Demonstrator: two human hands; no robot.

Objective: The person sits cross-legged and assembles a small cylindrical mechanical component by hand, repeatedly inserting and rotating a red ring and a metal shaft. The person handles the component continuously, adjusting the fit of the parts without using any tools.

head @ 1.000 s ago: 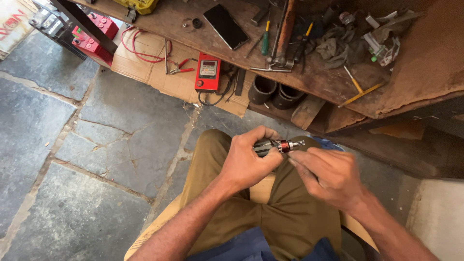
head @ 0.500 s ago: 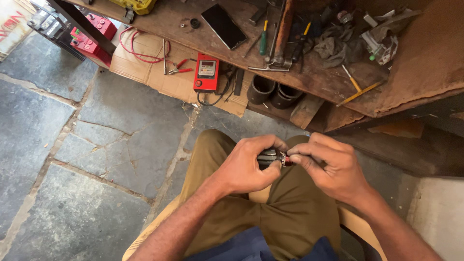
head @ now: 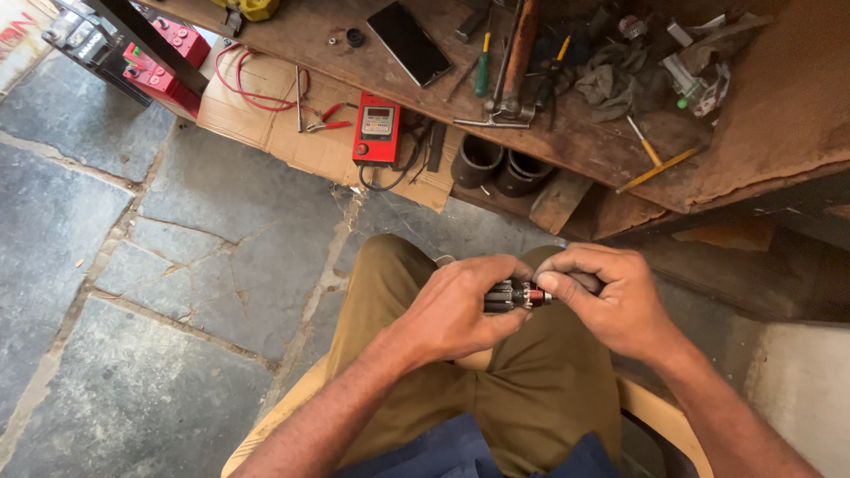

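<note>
Above my lap, both hands meet on a small dark cylindrical part with copper windings, a motor armature (head: 515,295). My left hand (head: 456,310) wraps around its left end. My right hand (head: 606,296) pinches its right end with fingertips and thumb; most of that end is hidden by the fingers. I sit on a chair (head: 288,412) in olive trousers.
A worn wooden bench (head: 779,115) ahead carries a black phone (head: 409,42), screwdrivers (head: 482,64), a hammer (head: 512,62) and rags (head: 611,84). On cardboard on the stone floor lie a red meter (head: 375,129), red pliers (head: 323,117) and red wire. Two dark cylinders (head: 496,165) stand under the bench.
My hands have drawn closer together on the armature and dropped slightly toward my lap. The right fingers now cover more of its right end.
</note>
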